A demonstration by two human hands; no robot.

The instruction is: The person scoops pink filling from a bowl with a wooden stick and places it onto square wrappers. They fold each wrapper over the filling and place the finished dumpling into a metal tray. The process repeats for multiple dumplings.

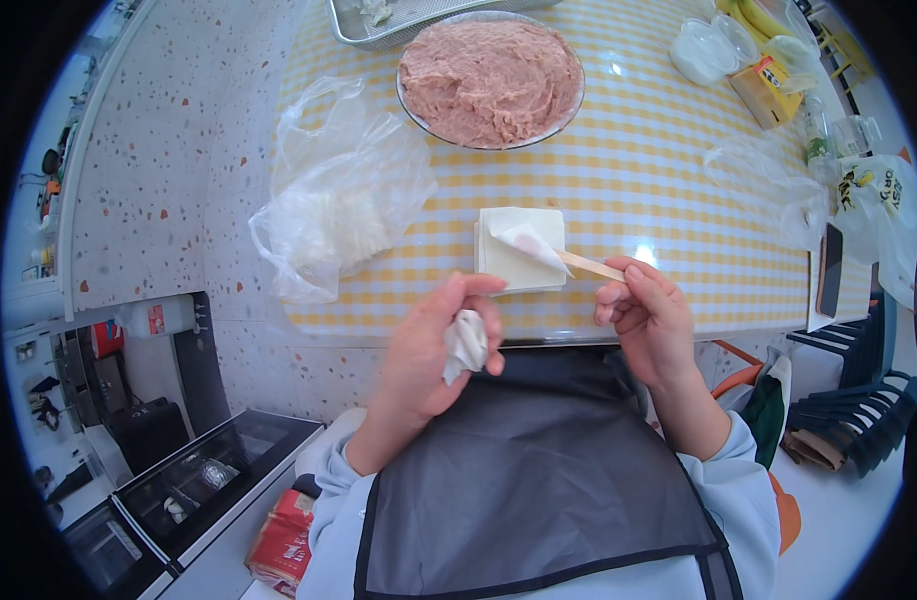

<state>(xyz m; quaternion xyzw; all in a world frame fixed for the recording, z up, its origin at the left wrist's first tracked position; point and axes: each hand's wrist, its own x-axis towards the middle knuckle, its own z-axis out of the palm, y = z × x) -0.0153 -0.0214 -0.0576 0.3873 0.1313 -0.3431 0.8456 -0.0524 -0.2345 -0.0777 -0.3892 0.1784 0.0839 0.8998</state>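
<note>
My right hand (648, 316) pinches a flat wooden stick (595, 266) by its near end. Its far end is tucked under the turned-over corner of the top wonton wrapper (532, 241), where pink shows faintly through the dough. That wrapper lies on a stack of square, pale wrappers (503, 268) on the table. In the curled fingers of my left hand (430, 349) sits a crumpled white wonton (467, 341), with that hand's index finger near the stack's lower left corner. Beyond the stack, a wide bowl (403, 105) is heaped with pink minced meat (492, 79).
Left of the stack lies a clear plastic bag (338, 202) with pale wrappers inside. A metal tray (398, 33) stands behind the bowl. At right are another plastic bag (766, 187), a phone (829, 270), a yellow box (767, 91) and plastic tubs (702, 56). The checked tablecloth (638, 187) ends before my apron.
</note>
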